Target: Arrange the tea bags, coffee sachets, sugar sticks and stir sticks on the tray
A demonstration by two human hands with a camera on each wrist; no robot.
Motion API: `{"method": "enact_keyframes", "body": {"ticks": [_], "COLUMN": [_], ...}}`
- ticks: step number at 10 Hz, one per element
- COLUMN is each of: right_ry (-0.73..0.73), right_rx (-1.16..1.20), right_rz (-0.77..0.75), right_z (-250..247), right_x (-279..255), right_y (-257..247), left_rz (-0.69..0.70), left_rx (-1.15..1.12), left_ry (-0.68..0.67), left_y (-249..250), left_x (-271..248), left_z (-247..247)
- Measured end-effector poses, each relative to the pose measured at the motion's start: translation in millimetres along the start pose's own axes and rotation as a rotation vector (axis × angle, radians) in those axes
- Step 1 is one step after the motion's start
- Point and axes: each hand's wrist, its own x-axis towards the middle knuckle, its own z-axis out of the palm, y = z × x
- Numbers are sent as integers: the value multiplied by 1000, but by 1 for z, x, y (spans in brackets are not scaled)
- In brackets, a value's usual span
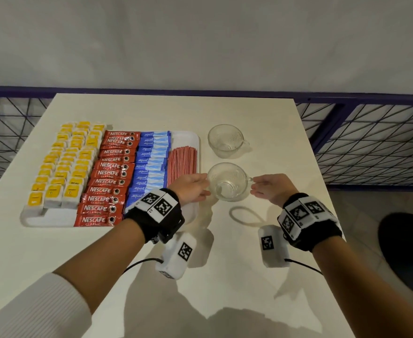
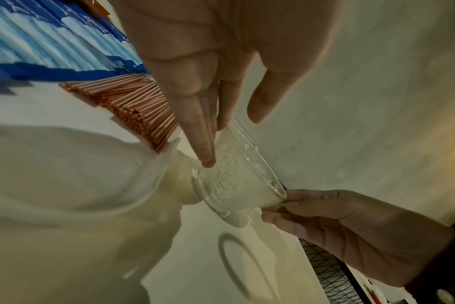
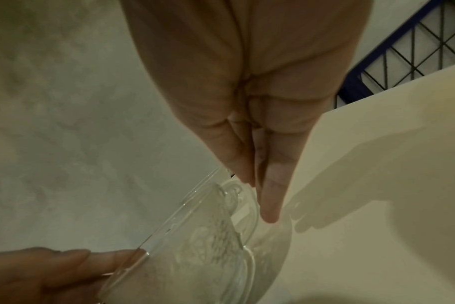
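Glass cups, two, nearer cup [image 1: 227, 181] lifted between both hands, left hand [image 1: 192, 189] straight-fingered, right hand [image 1: 271, 187] pinching handle

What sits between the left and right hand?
The near glass cup: left hand touches its wall, right hand pinches its handle. Clearest in the head view.

I see a white square table [image 1: 261, 276] standing against a pale grey wall [image 1: 200, 40]. A dark blue rail [image 1: 361, 97] with black wire grid panels [image 1: 381, 145] runs behind it on both sides. A round dark stool [image 1: 408, 252] sits at lower right on the light floor [image 1: 351, 206]. Overhead light casts soft shadows on the tabletop.
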Motion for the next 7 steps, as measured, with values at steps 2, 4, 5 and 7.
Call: {"method": "enact_keyframes", "body": {"ticks": [2, 4, 5, 7], "right_ry": [18, 31, 33, 103], "right_rx": [-42, -38, -32, -10], "right_rz": [8, -7, 16, 18], "right_z": [-2, -1, -2, -6], "right_x": [2, 3, 2, 0], "right_y": [1, 2, 3, 5], "left_rz": [-24, -23, -33, 39], "left_rx": [-45, -76, -107, -118], "left_ry": [9, 1, -13, 5], "left_y": [5, 6, 5, -6], "left_x": [-2, -1, -2, -9], "left_z": [2, 4, 5, 0]}}
